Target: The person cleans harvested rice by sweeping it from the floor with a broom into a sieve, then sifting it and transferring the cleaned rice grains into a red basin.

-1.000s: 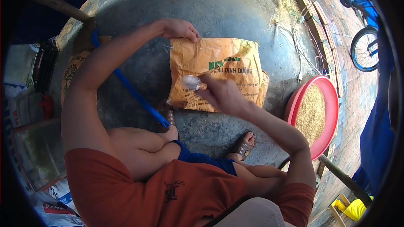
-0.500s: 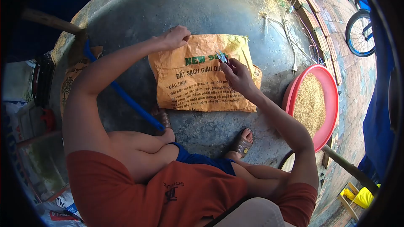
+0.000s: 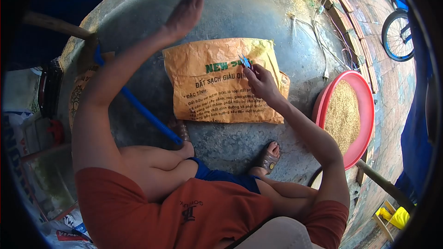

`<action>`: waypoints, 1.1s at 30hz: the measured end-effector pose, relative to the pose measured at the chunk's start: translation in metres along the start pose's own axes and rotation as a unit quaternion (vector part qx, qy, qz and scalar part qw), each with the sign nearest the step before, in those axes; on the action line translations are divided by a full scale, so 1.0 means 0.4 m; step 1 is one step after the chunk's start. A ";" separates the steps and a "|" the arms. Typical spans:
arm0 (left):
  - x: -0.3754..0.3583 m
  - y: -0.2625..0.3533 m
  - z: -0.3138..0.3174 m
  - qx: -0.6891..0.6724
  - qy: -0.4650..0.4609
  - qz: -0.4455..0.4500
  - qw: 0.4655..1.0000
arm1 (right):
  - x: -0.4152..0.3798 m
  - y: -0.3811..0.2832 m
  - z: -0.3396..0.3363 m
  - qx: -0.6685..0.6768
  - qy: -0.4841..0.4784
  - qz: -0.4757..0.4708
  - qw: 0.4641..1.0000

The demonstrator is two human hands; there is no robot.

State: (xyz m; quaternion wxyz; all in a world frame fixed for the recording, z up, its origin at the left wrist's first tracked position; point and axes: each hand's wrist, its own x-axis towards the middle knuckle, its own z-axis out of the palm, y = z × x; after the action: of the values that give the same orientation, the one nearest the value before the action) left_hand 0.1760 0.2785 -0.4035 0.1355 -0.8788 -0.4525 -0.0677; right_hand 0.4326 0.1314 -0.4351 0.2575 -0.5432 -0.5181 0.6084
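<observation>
An orange-brown paper sack (image 3: 217,83) with green and black print lies flat on the concrete floor in front of my feet. Over its upper right part my right hand (image 3: 262,81) is closed on small scissors-like snips (image 3: 245,62), their blades pointing up and left. My left hand (image 3: 185,14) is raised beyond the sack's far left edge, apart from it. That hand is blurred, with the fingers bunched near each other, and whether anything is between them cannot be made out.
A pink basin (image 3: 367,120) of grain stands at the right, near white cables (image 3: 323,48) and a wooden edge. A blue tube (image 3: 147,115) lies left of the sack beside another printed sack (image 3: 79,93). A bicycle wheel (image 3: 398,35) is at the far right.
My left hand has left the sack's top edge and moved up, away from it. My right hand still holds the snips over the sack, almost in the same place.
</observation>
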 end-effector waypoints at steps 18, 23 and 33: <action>-0.114 -0.032 0.023 -0.418 -0.548 -0.088 0.719 | 0.000 0.002 -0.081 0.010 0.008 0.040 0.999; -0.082 0.026 -0.048 -0.609 -0.553 -0.247 0.512 | 0.002 0.004 -0.128 0.009 0.024 0.049 0.998; -0.083 0.213 -0.027 -0.780 -0.459 -0.301 0.299 | -0.029 -0.002 -0.212 -0.006 0.049 0.050 0.998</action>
State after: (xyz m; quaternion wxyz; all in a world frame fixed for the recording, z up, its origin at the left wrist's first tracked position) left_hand 0.2261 0.2021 -0.4162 -0.8736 -0.2628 -0.4095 -0.0107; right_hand 0.5142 0.1510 -0.4191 0.2483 -0.5992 -0.4805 0.5902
